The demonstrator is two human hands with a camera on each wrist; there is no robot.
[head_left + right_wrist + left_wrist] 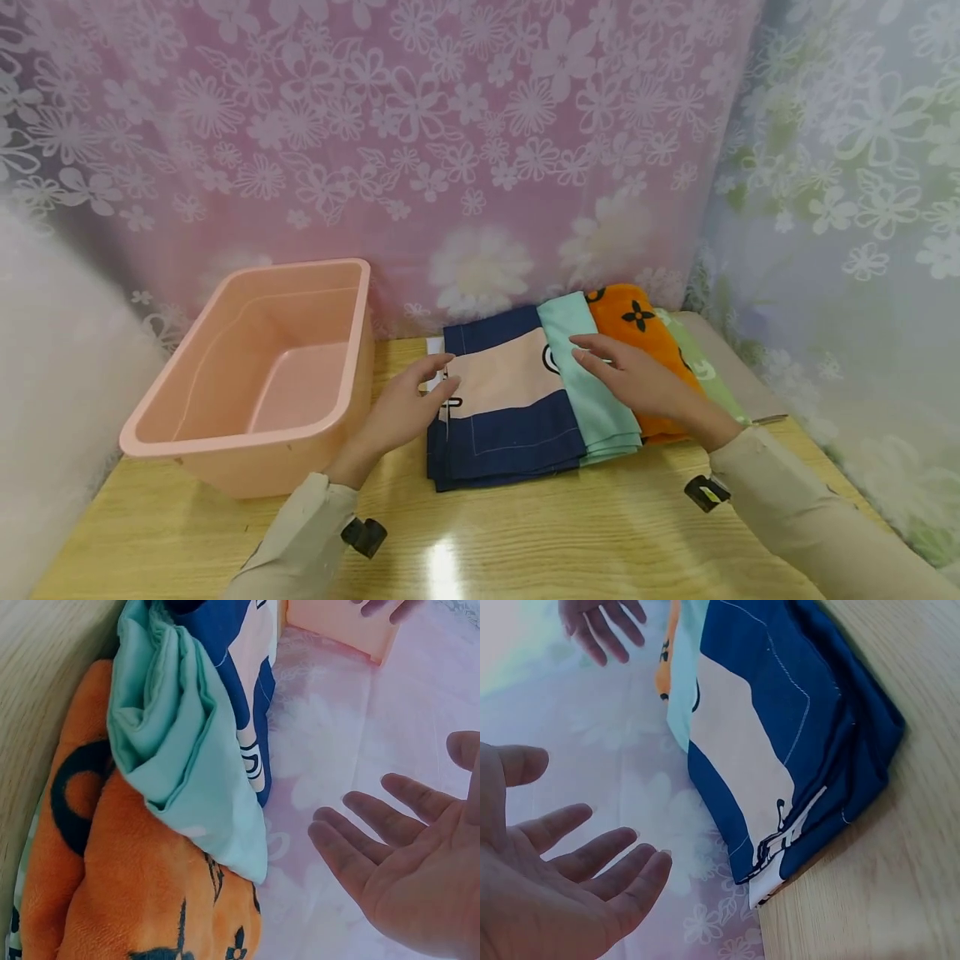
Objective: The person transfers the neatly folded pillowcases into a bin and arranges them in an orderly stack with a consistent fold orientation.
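Folded cloths lie overlapping in a row on the table. At the left end is a navy and beige cloth (510, 379) with a stitched border; beside it lies a mint green cloth (592, 392), its layered folds showing in the right wrist view. A fuzzy orange cloth (142, 877) with dark motifs follows, then a light green one (708, 367) and a greyish one (731, 362). My left hand (408, 404) hovers by the navy cloth's left edge, fingers relaxed and holding nothing. Over the mint and orange cloths, my right hand (641, 379) is held with fingers spread, empty.
A pink plastic basin (352, 400) stands at the left of the wooden table (540, 533), its inside bare. Floral curtains (480, 167) hang behind the table and along its right side. Both sleeves carry a small black band near the wrist.
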